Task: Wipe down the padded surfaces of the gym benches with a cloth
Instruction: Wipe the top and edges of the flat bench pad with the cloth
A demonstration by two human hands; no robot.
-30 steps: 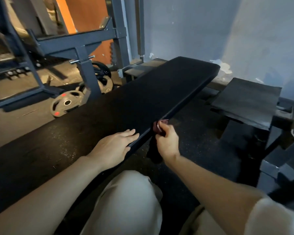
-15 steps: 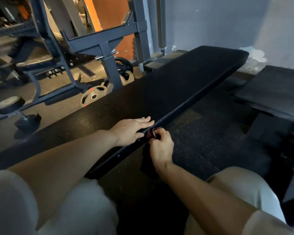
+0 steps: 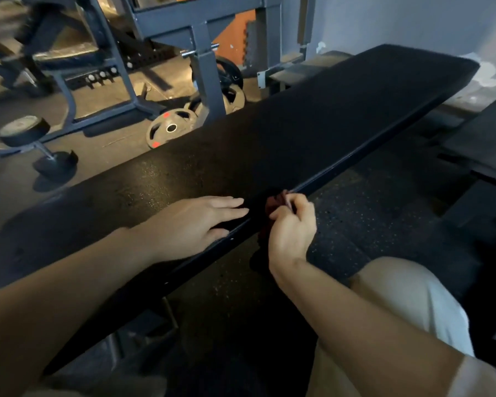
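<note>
Cloth [image 3: 274,203], dark red, sits bunched in the right hand [image 3: 291,229], whose fingers pinch it against the near side edge of the bench pad [image 3: 269,144]. The left hand [image 3: 195,222] lies flat and spread on top, just beside it. Pad's long axis runs from near-left to far-right, so most of the unwiped length seems ahead of the right hand.

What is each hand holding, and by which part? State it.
The right hand grips the dark red cloth by its bunched top at the bench edge. The left hand lies flat on the pad, holding nothing.
</note>
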